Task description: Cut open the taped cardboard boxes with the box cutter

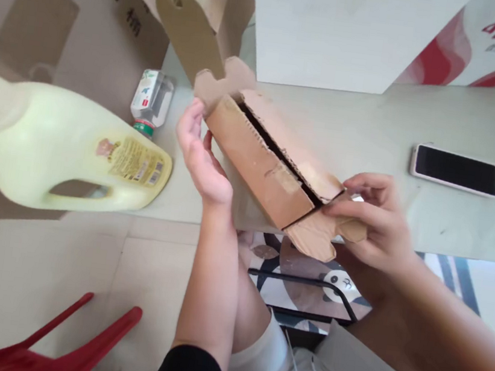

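Note:
A small brown cardboard box (260,160) lies slantwise in front of me near the table's front edge. A long dark gap with torn edges runs between its two top panels. My left hand (205,158) cups the far left end, its fingers against the raised, notched end flap (227,82) and its thumb partly hidden behind the box. At the near right end, my right hand (375,217) pinches the cardboard at the corner between thumb and fingers. A loose, rounded flap (314,234) hangs out below that corner.
On the left stand a large pale-yellow jug (52,141) and a small clear bottle (153,100). Another opened cardboard box (199,27) is behind them, by a big carton (91,19). A white box (340,33) stands at the back; a phone (457,170) lies right.

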Tool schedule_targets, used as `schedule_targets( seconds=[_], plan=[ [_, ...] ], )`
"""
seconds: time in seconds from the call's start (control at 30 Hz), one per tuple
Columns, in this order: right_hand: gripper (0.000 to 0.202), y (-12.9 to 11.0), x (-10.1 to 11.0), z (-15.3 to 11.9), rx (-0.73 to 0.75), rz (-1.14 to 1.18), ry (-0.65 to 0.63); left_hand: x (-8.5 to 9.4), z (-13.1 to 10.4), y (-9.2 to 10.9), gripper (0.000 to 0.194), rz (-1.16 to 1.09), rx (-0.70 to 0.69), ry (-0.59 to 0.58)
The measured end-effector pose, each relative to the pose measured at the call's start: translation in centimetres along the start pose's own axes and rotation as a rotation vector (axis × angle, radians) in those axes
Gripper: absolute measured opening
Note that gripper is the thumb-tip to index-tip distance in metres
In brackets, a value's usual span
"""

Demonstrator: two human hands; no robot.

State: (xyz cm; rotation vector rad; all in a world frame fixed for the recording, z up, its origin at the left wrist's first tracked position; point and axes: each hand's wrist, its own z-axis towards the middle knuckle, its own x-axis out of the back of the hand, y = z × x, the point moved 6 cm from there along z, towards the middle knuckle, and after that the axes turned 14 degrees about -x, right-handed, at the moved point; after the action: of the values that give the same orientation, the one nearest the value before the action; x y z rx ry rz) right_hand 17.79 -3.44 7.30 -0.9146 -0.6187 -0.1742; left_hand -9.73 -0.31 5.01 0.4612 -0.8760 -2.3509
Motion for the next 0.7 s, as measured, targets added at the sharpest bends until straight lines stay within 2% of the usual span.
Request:
schedule_targets(
  seconds=[0.13,0.23,0.37,0.47,0.57,0.7],
  plan=[
    [0.048,0.9,-0.7,0.1,-0.036,-0.003,0.009,-1.2,0.5,-0.8,0.055,-0.038,-0.004,-0.036],
    [0.064,1.1,-0.3,0.2,-0.069,0.041,-0.023,-1.4,0.8,-1.2,0.050,-0.056,0.023,-0.001],
    [0.061,1.5,1.3,-0.3,-0.058,0.072,-0.025,-1.9,1.0,-0.9,0.060,-0.012,0.052,0.008],
    [0.058,2.0,2.2,-0.8,-0.045,0.108,0.015,-2.5,0.9,0.0,0.066,-0.008,0.015,0.007],
    [0.050,2.3,2.5,-1.1,-0.052,0.174,0.066,-2.9,0.6,0.9,0.060,-0.011,-0.022,0.026],
    [0.042,2.6,2.6,-1.3,-0.097,0.242,0.094,-3.2,-0.3,1.9,0.071,-0.070,-0.010,0.002]
  ],
)
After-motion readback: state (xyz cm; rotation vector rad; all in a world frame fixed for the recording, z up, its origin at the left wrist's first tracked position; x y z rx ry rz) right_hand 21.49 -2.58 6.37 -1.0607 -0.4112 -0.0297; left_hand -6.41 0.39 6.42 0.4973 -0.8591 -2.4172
